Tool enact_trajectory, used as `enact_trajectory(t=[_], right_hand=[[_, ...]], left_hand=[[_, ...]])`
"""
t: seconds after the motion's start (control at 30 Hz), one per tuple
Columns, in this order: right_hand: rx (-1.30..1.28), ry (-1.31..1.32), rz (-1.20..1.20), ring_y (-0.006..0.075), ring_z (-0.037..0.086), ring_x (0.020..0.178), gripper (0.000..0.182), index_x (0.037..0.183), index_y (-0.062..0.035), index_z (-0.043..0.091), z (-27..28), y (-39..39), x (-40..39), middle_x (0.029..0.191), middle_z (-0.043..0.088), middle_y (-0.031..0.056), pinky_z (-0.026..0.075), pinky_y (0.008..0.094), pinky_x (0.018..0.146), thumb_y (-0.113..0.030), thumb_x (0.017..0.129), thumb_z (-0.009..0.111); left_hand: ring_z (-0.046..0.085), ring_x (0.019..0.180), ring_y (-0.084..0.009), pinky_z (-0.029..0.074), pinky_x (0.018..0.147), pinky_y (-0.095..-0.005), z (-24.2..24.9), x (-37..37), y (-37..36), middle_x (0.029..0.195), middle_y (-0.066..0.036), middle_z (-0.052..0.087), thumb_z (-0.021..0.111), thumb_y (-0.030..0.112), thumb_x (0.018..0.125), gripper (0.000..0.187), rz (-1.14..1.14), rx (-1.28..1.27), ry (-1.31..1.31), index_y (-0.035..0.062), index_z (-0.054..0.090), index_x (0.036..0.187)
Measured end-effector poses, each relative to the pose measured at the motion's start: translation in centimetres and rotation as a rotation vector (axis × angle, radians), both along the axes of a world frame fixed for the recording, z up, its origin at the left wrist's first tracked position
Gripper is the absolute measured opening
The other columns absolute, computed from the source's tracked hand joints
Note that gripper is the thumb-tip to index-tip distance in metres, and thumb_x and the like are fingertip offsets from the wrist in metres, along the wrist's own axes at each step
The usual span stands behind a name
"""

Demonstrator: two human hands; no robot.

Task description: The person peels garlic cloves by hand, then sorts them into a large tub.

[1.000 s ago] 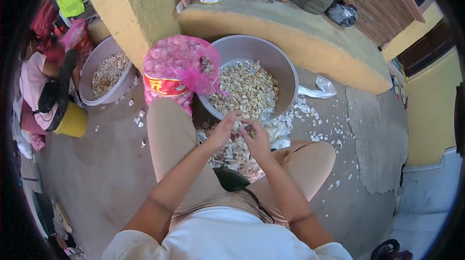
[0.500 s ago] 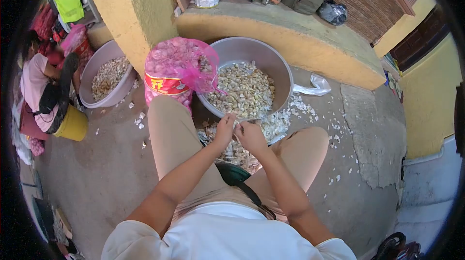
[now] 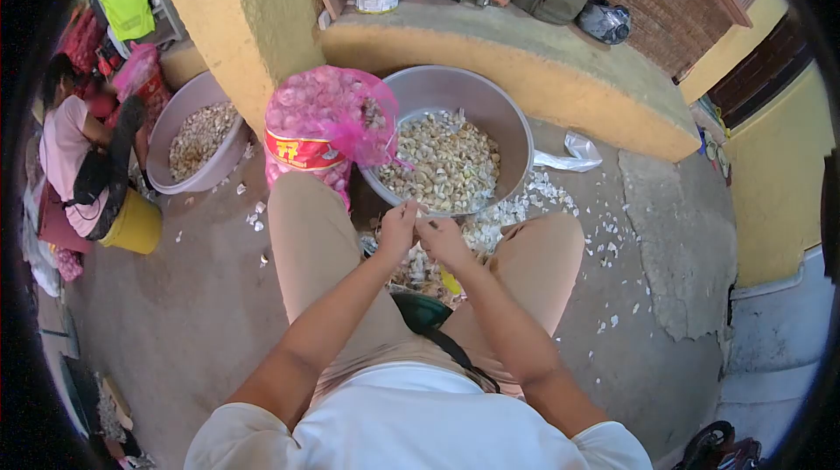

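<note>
My left hand (image 3: 398,230) and my right hand (image 3: 444,241) meet between my knees, just in front of the near rim of a grey basin (image 3: 523,155). Closed fingers of the left pinch a small pale garlic clove (image 3: 419,215). Curled against it are the fingers of my right hand; I cannot tell what else they hold. A bright yellow piece (image 3: 450,282) shows just below the right wrist. Many garlic cloves (image 3: 446,159) fill the bottom of the basin. Under my hands lies a heap of papery garlic skins (image 3: 416,275), partly hidden by the forearms.
A pink mesh sack (image 3: 315,115) of garlic bulbs leans by the basin's left side. Skins (image 3: 604,242) litter the floor at right. Far left, a person (image 3: 74,142) sits on a yellow bucket (image 3: 136,220) beside another basin (image 3: 223,164). A concrete ledge (image 3: 490,50) runs behind.
My hands have shifted slightly left and up and stay together. The yellow piece below my right wrist has come into sight. My right knee has moved slightly inward.
</note>
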State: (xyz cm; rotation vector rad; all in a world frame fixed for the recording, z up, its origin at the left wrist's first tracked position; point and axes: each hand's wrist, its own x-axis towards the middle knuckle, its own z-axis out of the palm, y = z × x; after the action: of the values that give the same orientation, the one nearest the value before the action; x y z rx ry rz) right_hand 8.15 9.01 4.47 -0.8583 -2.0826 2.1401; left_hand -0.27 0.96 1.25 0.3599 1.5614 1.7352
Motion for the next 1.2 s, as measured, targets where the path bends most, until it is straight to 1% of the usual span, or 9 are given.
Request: enact_trajectory(t=[0.13,0.23,0.3,0.33,0.53,0.63,0.83,1.0,1.2], right_hand=[[-0.419,0.009,-0.026,0.0046,0.027,0.035,0.015,0.085,-0.0081,0.055,1.7,0.5,0.3,0.045,0.029,-0.0069,0.028,0.022,0.033,-0.021,0.081,0.048],[-0.612,0.1,-0.116,0.005,0.026,0.034,0.025,0.103,-0.0079,0.049,2.5,0.5,0.3,0.046,0.027,-0.0068,0.027,0.0216,0.033,-0.021,0.081,0.046],[-0.703,0.135,-0.159,0.0058,0.027,0.034,0.013,0.077,-0.0092,0.046,2.6,0.5,0.4,0.045,0.028,-0.0056,0.028,0.022,0.034,-0.022,0.081,0.048],[-0.749,0.151,-0.182,0.0063,0.027,0.034,0.021,0.064,-0.0098,0.044,2.6,0.5,0.4,0.045,0.029,-0.005,0.029,0.0222,0.034,-0.022,0.08,0.049],[-0.842,0.186,0.088,0.0061,0.028,0.035,0.026,0.063,-0.01,0.043,0.3,3.4,1.0,0.047,0.033,-0.0036,0.027,0.021,0.034,-0.028,0.081,0.049],[-0.316,-0.047,0.082,0.0059,0.029,0.034,0.031,0.077,-0.0041,0.056,0.5,3.8,0.9,0.044,0.038,-0.0026,0.027,0.0207,0.034,-0.033,0.082,0.048],[0.461,-0.071,0.094,0.0118,0.044,0.041,0.036,0.075,-0.0018,0.058,0.1,3.2,1.2,0.054,0.055,0.0052,0.037,0.0253,0.04,-0.037,0.079,0.052],[0.48,-0.023,0.09,0.0114,0.047,0.044,0.033,0.072,-0.002,0.058,-1.1,3.5,1.7,0.054,0.055,0.0058,0.037,0.0254,0.041,-0.034,0.078,0.054],[0.281,0.014,-0.014,0.0077,0.039,0.038,0.03,0.063,-0.0028,0.054,-0.9,3.0,1.4,0.046,0.044,0.0006,0.03,0.0218,0.035,-0.029,0.079,0.054]], left_hand=[[0.04,0.038,-0.0075,0.026,0.032,-0.0207,0.5,-0.7,0.6,0.054,0.0,0.049,0.041,0.035,0.085,0.032,-0.067,0.097,-0.306,0.007,0.055,0.081],[0.039,0.036,-0.0086,0.026,0.031,-0.0205,1.0,-0.6,1.3,0.055,0.0,0.05,0.04,0.036,0.085,0.033,-0.042,0.17,-0.522,0.0081,0.055,0.08],[0.04,0.036,-0.0096,0.028,0.031,-0.0207,1.0,-0.6,1.3,0.056,-0.001,0.051,0.038,0.037,0.085,0.033,-0.077,0.189,-0.625,0.0085,0.055,0.08],[0.04,0.036,-0.0097,0.028,0.031,-0.0207,1.0,-0.7,1.3,0.056,-0.001,0.051,0.038,0.038,0.086,0.034,-0.095,0.21,-0.629,0.0086,0.055,0.08],[0.041,0.037,-0.0091,0.03,0.032,-0.0208,1.1,-0.4,1.2,0.055,0.0,0.051,0.037,0.039,0.086,0.037,-0.103,0.199,-0.583,0.0081,0.055,0.081],[0.043,0.039,-0.0083,0.031,0.034,-0.0207,0.7,-1.1,1.7,0.054,0.0,0.05,0.037,0.038,0.086,0.036,-0.027,0.061,-0.29,0.0073,0.055,0.082],[0.049,0.046,-0.0111,0.039,0.043,-0.0243,0.4,-1.0,1.6,0.054,-0.004,0.051,0.041,0.031,0.086,0.031,-0.06,-0.116,0.271,0.0026,0.053,0.086],[0.05,0.048,-0.0175,0.042,0.049,-0.0294,0.7,-0.3,1.5,0.057,-0.011,0.054,0.043,0.027,0.085,0.029,-0.101,-0.132,0.583,-0.0007,0.051,0.087],[0.053,0.05,-0.0199,0.041,0.051,-0.0317,0.8,-0.1,1.4,0.059,-0.014,0.055,0.044,0.027,0.084,0.029,-0.105,-0.171,0.528,-0.0013,0.051,0.086]])
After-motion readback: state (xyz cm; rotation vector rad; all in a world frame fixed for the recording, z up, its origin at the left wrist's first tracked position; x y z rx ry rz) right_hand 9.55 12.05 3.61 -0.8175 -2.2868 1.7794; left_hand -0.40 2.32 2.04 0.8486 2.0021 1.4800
